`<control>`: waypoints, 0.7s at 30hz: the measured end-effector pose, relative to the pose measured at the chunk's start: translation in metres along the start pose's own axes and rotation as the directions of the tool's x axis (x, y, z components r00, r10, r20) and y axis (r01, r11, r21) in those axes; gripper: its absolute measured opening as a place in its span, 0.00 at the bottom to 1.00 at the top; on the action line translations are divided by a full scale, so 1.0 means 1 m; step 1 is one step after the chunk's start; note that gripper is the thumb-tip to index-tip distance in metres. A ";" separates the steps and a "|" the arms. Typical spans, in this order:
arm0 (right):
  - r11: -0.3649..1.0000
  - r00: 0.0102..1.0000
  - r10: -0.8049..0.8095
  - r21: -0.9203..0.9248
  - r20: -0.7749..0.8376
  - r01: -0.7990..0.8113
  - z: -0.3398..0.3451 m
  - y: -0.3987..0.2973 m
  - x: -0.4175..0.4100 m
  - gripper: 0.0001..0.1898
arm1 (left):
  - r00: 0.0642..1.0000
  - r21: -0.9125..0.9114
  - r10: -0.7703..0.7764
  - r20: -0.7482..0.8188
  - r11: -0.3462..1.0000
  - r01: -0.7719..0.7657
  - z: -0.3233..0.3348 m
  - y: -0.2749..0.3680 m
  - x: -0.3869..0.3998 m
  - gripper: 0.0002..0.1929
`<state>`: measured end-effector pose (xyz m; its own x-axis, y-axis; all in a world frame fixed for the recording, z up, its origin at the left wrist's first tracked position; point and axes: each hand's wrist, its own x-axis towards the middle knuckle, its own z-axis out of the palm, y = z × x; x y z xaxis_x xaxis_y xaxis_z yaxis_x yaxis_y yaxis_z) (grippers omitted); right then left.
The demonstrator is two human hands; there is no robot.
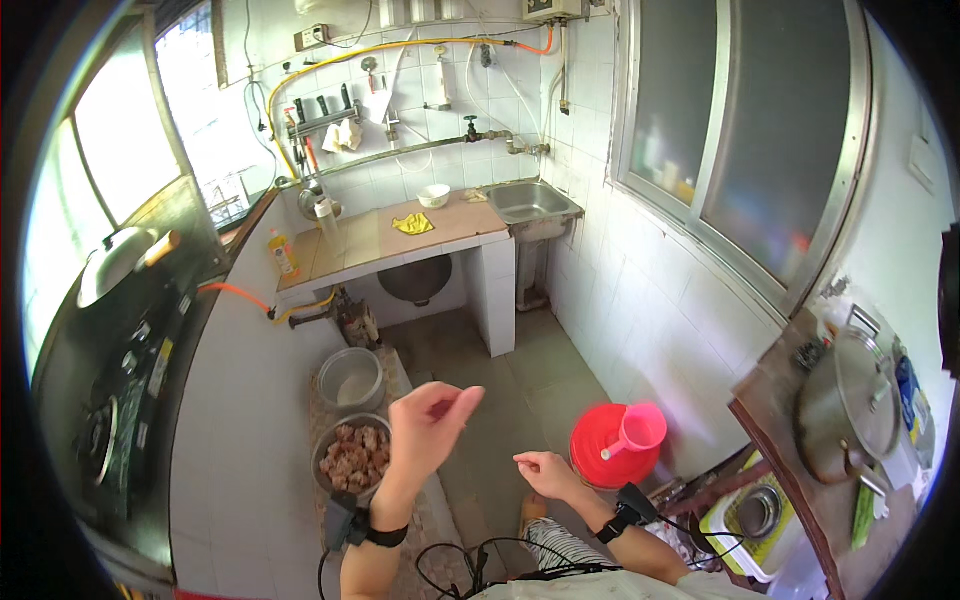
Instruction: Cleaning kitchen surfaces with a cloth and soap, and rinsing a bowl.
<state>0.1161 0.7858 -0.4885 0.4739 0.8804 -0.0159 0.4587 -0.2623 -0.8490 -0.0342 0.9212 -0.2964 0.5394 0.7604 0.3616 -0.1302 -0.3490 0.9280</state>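
My left hand (427,427) is raised in front of me with its fingers curled and the thumb sticking out; whether anything is inside it cannot be told. Just left of that wrist, and partly behind it, stands a metal bowl of raw meat chunks (354,456) on a low tiled ledge (409,510). A round tub (351,379) with some pale content sits behind the bowl. My right hand (546,474) is over the floor with bent fingers and no visible object. To its right, a pink dipper (641,429) rests on a red bucket lid (600,457).
A stove (127,375) with a lidded wok (116,262) lines the left. Ahead are a tiled counter (360,247) with a yellow cloth (412,223) and white bowl (433,196), and a steel sink (534,202). A large pot (840,405) stands on the right table. Cables hang at both wrists.
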 end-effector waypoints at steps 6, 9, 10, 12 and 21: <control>0.998 0.999 -0.044 0.052 -0.014 0.045 0.001 0.023 0.146 0.14 | 0.924 0.501 0.250 0.288 0.783 -0.368 0.062 -0.097 0.200 0.17; 1.000 0.995 -0.010 -0.007 0.094 0.011 -0.011 0.054 0.239 0.14 | 0.944 0.713 0.027 0.329 0.648 -0.267 0.086 -0.178 0.318 0.25; 1.000 0.994 -0.023 -0.002 0.111 0.024 -0.017 0.052 0.265 0.14 | 0.949 0.726 0.051 0.311 0.631 -0.272 0.085 -0.214 0.347 0.22; 0.997 0.997 -0.073 -0.005 -0.002 0.073 -0.037 0.043 0.317 0.14 | 0.949 0.724 -0.028 0.313 0.654 -0.220 0.085 -0.265 0.407 0.17; 0.974 0.995 -0.069 0.213 -0.078 0.084 -0.130 0.061 0.565 0.13 | 0.981 0.650 -0.192 0.031 0.749 0.126 0.057 -0.399 0.638 0.21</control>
<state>0.5101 1.2159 -0.4807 0.4985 0.8629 0.0835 0.3265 -0.0977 -0.9401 0.4095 1.5149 -0.4412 0.5799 0.7960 0.1735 0.5112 -0.5214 0.6832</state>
